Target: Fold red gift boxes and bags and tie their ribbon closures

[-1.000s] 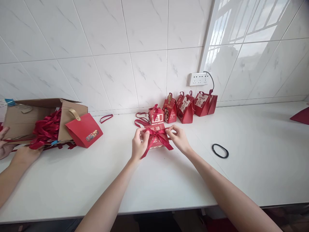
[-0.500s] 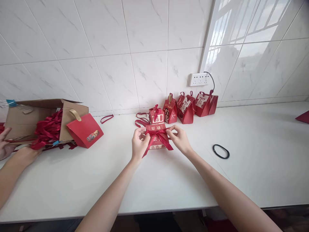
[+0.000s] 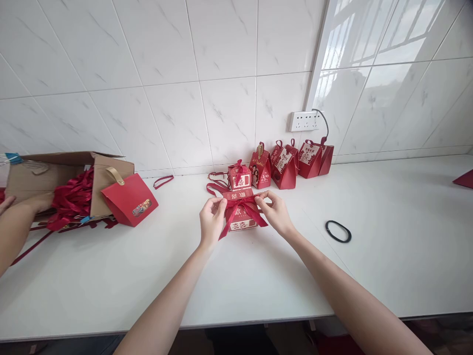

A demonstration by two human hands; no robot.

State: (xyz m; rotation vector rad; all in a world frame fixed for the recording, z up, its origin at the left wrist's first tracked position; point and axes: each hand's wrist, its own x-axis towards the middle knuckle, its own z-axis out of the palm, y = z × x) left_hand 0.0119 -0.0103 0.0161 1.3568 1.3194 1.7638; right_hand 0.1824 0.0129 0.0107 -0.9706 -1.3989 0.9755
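Observation:
A small red gift box [image 3: 242, 225] with pale printed characters stands on the white table, in front of my body. Across its top lies a dark red ribbon [image 3: 240, 203] tied in a bow, its two tails hanging down the front. My left hand [image 3: 212, 219] pinches the bow's left loop between thumb and fingers. On the other side, my right hand [image 3: 274, 212] pinches the right loop. Just behind stands a second red box [image 3: 240, 178] with a bow on top, and loose ribbon [image 3: 218, 186] lies at its left.
Several red gift bags [image 3: 285, 167] line the wall beneath a power strip [image 3: 305, 121]. At left, a co-worker's hands [image 3: 22, 217] reach into a cardboard box [image 3: 111, 192] of red ribbons; a red bag [image 3: 130, 199] leans there. A black band [image 3: 338, 231] lies right.
My hands have drawn slightly apart, the left one shifting a little left, and the bow's loops look tauter. The co-worker's hand has moved up into the cardboard box.

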